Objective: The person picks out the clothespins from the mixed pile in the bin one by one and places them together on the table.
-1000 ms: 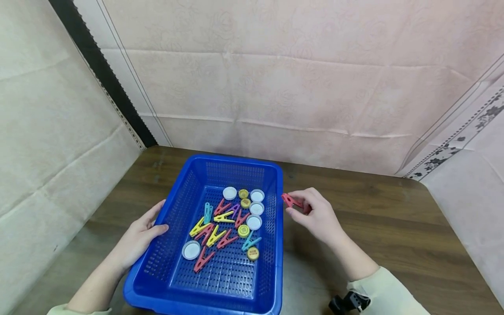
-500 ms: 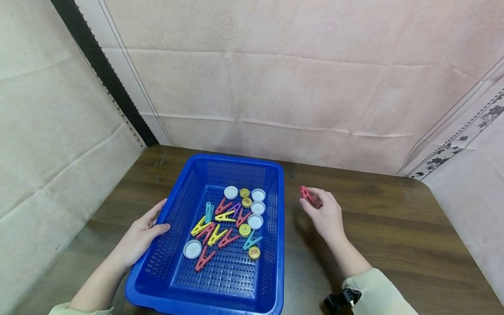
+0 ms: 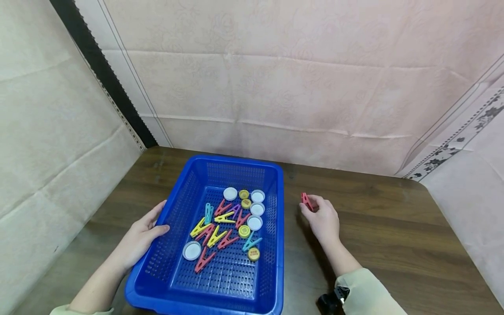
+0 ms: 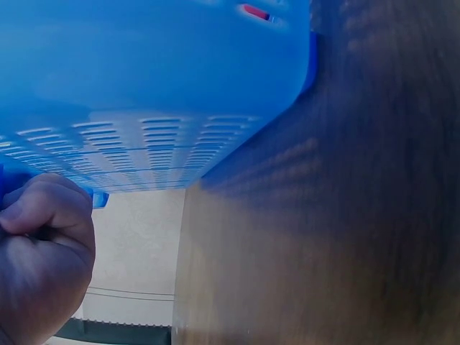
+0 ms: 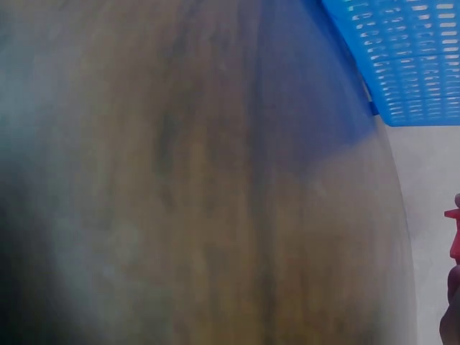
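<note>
A blue plastic basket (image 3: 278, 245) stands on the table, with several red, yellow, blue and purple clothespins and round bottle caps on its floor. My left hand (image 3: 141, 238) grips the basket's left rim, thumb over the edge and fingers outside; the left wrist view shows the hand (image 4: 47, 244) beside the slotted wall. To the right of the basket, my right hand (image 3: 323, 218) pinches a red clothespin (image 3: 306, 201) between thumb and fingers, low over the tabletop. In the right wrist view only a sliver of that clothespin (image 5: 455, 233) and of the fingers shows at the right edge.
The brown wooden table (image 3: 393, 227) extends to the right of the basket. Pale patterned cloth (image 3: 275, 87) hangs behind the table and at both sides. A black device (image 3: 332, 302) sits on the right wrist by the light green sleeve (image 3: 364, 288).
My right hand has moved right, away from the basket's right rim, with the red clothespin, then slightly lower. My left hand and the basket stay nearly still.
</note>
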`<action>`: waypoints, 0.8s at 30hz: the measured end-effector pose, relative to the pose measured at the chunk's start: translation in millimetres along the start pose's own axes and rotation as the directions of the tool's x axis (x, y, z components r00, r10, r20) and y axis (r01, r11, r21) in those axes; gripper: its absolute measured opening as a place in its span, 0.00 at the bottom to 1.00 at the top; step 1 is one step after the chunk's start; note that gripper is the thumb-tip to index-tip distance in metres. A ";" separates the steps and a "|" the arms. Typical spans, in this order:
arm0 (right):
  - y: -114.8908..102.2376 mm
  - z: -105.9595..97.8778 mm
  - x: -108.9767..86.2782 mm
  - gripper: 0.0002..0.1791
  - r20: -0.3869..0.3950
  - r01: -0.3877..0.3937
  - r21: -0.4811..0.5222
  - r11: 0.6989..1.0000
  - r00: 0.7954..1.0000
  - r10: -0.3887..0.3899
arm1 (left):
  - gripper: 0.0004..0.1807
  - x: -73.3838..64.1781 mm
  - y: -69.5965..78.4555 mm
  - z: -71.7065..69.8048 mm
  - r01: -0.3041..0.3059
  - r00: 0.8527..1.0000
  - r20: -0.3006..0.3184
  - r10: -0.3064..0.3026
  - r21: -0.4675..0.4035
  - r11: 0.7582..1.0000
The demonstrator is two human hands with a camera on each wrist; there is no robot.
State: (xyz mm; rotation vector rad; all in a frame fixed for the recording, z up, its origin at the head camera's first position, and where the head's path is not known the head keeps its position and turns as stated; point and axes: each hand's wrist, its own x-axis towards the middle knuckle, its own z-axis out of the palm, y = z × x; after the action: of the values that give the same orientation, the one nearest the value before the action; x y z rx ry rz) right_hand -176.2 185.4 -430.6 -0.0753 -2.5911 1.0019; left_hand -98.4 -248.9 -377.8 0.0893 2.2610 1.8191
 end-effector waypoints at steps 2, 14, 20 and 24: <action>1.3 1.8 -0.5 0.19 0.015 -0.027 -0.028 0.999 1.000 0.028 | 0.37 -0.1 -0.3 -0.2 0.002 1.000 0.000 -0.002 -0.005 1.000; 8.5 11.6 2.8 0.21 0.089 -0.079 -0.162 0.984 0.992 0.094 | 0.37 0.5 -2.0 -0.3 -0.004 1.000 0.000 0.004 0.000 1.000; 10.7 15.1 2.3 0.21 0.085 -0.121 -0.183 0.976 0.987 0.138 | 0.37 0.8 -2.0 -0.4 -0.009 1.000 0.000 0.009 0.002 1.000; 11.3 18.2 1.6 0.21 0.065 -0.146 -0.199 0.969 0.985 0.162 | 0.37 1.2 -1.8 -0.3 -0.012 1.000 0.003 0.012 0.000 1.000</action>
State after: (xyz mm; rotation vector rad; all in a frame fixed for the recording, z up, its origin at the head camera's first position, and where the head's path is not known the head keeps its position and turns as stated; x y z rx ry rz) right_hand -185.0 182.4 -450.1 -0.2957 -2.7863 0.8151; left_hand -99.5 -249.3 -379.7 0.1051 2.2635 1.8236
